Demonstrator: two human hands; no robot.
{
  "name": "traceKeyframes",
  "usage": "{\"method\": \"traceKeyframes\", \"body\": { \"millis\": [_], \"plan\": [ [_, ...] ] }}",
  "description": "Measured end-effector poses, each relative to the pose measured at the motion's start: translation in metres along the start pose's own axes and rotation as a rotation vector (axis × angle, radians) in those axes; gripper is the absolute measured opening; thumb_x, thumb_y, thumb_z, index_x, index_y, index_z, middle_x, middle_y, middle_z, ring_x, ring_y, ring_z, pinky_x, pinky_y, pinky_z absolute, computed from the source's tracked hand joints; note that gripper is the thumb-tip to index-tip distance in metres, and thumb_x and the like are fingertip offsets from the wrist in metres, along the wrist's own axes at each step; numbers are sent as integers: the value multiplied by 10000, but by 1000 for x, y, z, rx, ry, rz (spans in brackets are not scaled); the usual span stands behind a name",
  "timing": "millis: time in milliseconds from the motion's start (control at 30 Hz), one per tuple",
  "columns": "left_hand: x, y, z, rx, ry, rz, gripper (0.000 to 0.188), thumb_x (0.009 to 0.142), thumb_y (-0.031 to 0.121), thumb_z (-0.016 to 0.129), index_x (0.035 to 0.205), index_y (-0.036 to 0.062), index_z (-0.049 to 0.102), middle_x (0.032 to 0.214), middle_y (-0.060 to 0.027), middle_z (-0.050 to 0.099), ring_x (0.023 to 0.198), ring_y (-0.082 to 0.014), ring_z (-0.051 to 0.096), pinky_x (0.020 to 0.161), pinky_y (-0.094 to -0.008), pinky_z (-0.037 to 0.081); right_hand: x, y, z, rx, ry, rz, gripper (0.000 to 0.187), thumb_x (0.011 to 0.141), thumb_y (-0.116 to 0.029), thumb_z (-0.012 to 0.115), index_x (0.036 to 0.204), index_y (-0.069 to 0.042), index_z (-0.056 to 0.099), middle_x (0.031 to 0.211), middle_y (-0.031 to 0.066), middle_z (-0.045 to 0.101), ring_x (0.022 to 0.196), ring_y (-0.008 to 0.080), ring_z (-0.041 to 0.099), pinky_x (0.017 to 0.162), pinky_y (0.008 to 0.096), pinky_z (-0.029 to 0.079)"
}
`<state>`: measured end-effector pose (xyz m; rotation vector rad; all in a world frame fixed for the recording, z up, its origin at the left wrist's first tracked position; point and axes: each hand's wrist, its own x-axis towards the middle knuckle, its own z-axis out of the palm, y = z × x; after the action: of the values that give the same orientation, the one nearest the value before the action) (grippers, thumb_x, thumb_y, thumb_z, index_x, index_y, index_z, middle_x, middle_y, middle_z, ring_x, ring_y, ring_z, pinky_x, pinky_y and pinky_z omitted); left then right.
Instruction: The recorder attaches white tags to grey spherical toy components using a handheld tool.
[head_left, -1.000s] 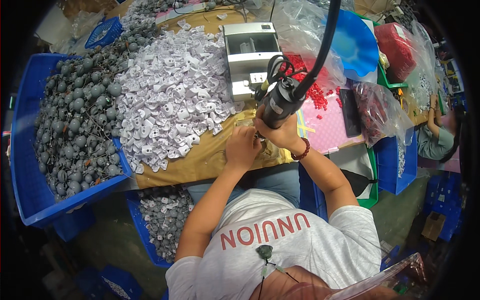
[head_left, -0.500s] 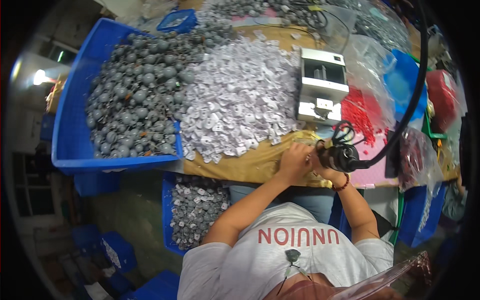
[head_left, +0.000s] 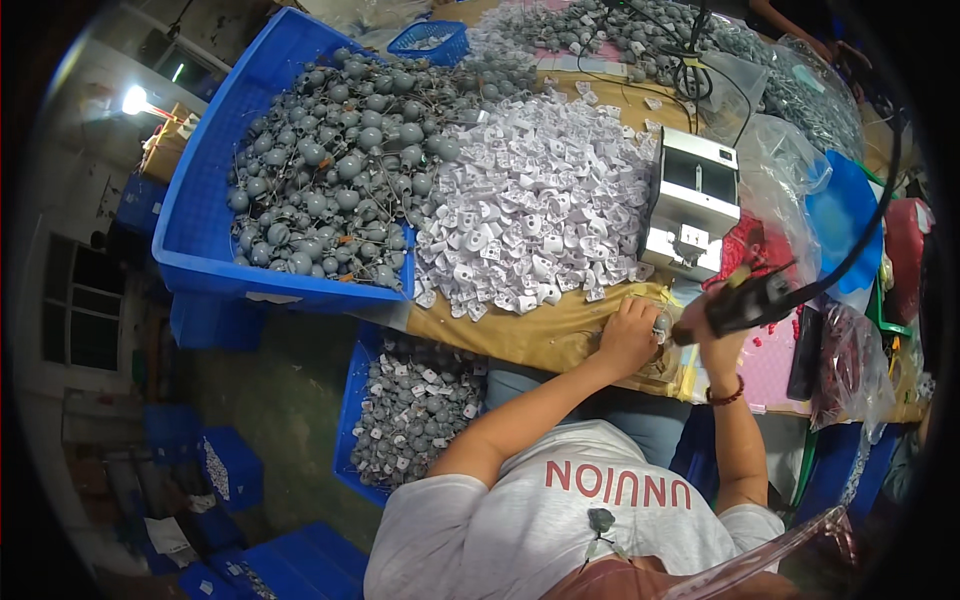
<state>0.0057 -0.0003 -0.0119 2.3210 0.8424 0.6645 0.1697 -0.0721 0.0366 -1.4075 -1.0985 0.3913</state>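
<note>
At the table's front edge, my left hand (head_left: 630,337) is closed around a small grey ball-shaped part (head_left: 662,322) with a bit of white at it. To its right, my right hand (head_left: 722,345) grips a black electric screwdriver (head_left: 745,304), its nose angled down toward the left hand. The screwdriver covers some of the right fingers, and that hand is slightly blurred. A thick black cable (head_left: 850,255) rises from the tool's rear. Beyond the hands lies a broad heap of small white plastic pieces (head_left: 540,200).
Left of the heap, a blue crate (head_left: 190,215) holds many grey ball parts (head_left: 330,180) with wires. Behind my hands stands a white-and-black boxy machine (head_left: 690,205); red pieces (head_left: 742,245) lie beside it. A lower blue bin (head_left: 352,425) holds grey-and-white parts.
My hands have moved apart, the right one up and rightward with the screwdriver, which has tipped over. The grey part now shows in my left hand. The whole view has shifted.
</note>
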Motion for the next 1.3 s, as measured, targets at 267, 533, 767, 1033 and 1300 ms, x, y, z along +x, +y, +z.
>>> {"method": "traceKeyframes", "body": {
  "millis": [267, 533, 767, 1033, 1300],
  "plan": [
    [-33, 6, -29, -259, -65, 25, 391, 834, 44, 672, 1208, 80, 568, 1143, -160, 591, 1008, -364, 629, 836, -413, 537, 71, 64, -46, 157, 323, 272, 274, 900, -162, 775, 1013, -45, 555, 793, 20, 621, 643, 110, 617, 596, 260, 489],
    [-151, -65, -210, 26, -621, -311, 387, 843, 49, 657, 1227, 74, 618, 1128, -177, 623, 1061, -380, 630, 893, -415, 526, 60, 111, -64, 183, 211, 316, 373, 983, -180, 674, 1292, 13, 594, 1047, 45, 685, 887, 88, 624, 774, 231, 492],
    [-117, -84, -257, 482, -175, -416, 320, 855, 107, 686, 1167, 53, 639, 1035, -194, 658, 1020, -398, 623, 896, -468, 498, 25, 134, -129, -424, 28, 214, 239, 969, -110, 645, 1189, -23, 673, 1162, 109, 676, 1049, 222, 645, 886, 331, 505],
    [-6, -134, -247, 733, 143, -86, 461, 820, 81, 720, 1270, 89, 619, 1249, -123, 562, 1147, -345, 536, 922, -434, 515, 13, 135, -157, -1193, -119, 7, 207, 934, -108, 607, 1131, -78, 665, 1069, 166, 639, 1026, 353, 610, 849, 435, 515],
    [-18, -121, -234, 524, 265, -5, 238, 834, 15, 637, 1069, 49, 616, 1084, -125, 613, 1049, -358, 581, 898, -458, 499, 15, 168, -173, -1171, -98, 10, 125, 917, -90, 601, 1026, -69, 659, 996, 164, 655, 940, 359, 634, 782, 457, 517]
  ]
}}
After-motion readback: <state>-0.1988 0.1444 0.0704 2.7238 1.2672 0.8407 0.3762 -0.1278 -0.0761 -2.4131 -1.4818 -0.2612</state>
